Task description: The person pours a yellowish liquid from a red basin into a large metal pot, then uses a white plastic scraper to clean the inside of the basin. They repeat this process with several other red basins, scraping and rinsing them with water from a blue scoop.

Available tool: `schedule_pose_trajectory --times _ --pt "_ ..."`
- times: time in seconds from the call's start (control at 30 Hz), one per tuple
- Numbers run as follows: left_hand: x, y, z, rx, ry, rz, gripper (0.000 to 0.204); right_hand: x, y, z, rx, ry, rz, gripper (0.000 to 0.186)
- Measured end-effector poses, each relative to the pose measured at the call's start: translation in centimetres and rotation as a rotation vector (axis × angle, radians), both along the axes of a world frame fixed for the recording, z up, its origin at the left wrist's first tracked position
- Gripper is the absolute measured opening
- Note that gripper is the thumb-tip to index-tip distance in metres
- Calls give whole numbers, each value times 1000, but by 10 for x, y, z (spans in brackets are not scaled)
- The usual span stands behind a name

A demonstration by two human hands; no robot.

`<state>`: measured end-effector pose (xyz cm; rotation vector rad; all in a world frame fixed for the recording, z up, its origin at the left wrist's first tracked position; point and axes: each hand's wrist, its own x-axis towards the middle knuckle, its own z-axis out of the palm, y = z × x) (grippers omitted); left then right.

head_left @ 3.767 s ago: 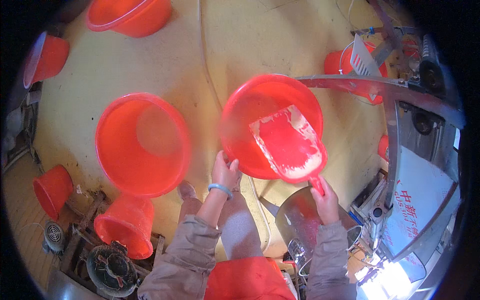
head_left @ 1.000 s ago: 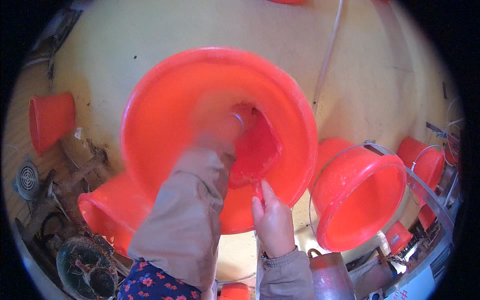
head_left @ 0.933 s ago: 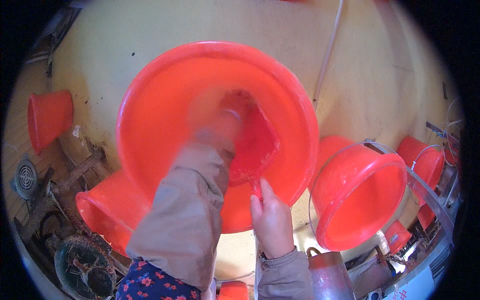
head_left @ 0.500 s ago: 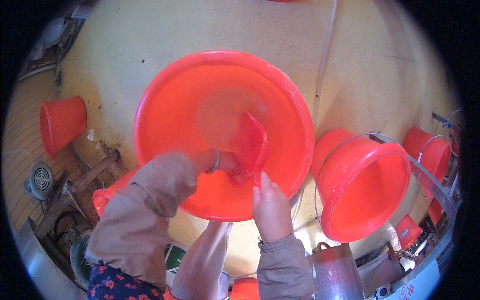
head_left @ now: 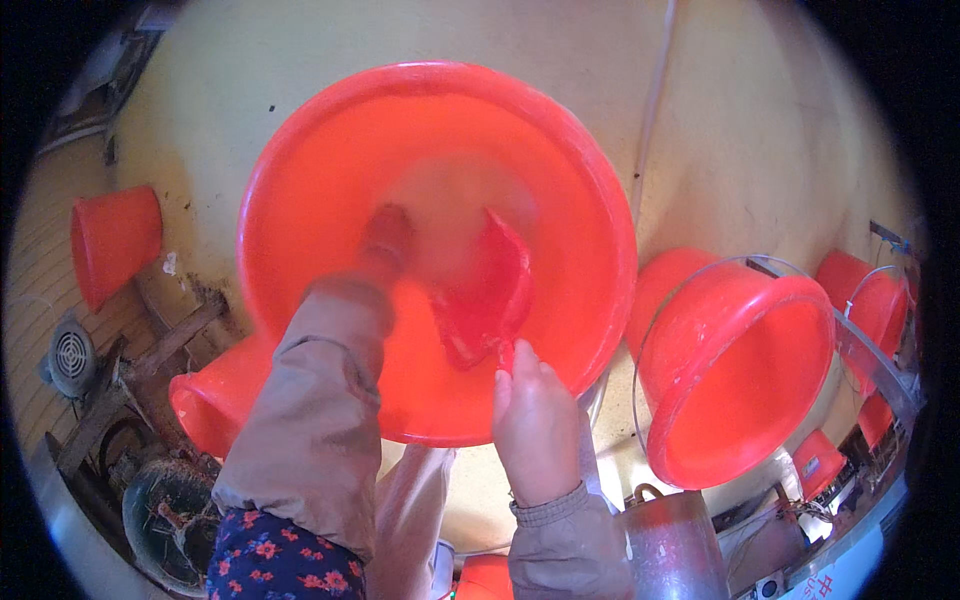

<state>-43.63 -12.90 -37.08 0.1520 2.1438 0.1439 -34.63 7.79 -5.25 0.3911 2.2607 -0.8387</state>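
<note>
A large round orange-red basin takes up the middle of the view, with a tan patch of loose-looking stuff on its bottom. Over that patch lies a red plastic scoop, its wide end pointing away from me. My right hand is wrapped around the scoop's short handle at the near right rim. My left hand reaches down inside the basin, left of the scoop and apart from it. Motion smears its fingers beside the tan patch.
To the right stands a tilted red bucket with a wire handle; another red bucket is behind it. A metal pot sits near right. Red buckets, a round grey vent and wooden beams lie left.
My left hand has left the scoop's left edge and moved farther into the basin, up and to the left. My right hand still holds the handle. The basin looks slightly larger and higher.
</note>
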Motion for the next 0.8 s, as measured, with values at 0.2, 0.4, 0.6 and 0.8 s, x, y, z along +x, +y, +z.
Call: schedule_pose_trajectory --times 0.2,0.4,0.6,0.8 --pt "35 22 43 230 -189 -103 35 12 -5 -3 51 154 -7 28" --pt "74 48 136 570 -406 -150 34 10 -7 -1 60 187 -27 31" --pt "57 47 108 435 -158 -118 34 6 -5 3 22 93 -53 31" --pt "11 26 14 47 21 -41 33 9 -1 -5 -7 36 -66 33"
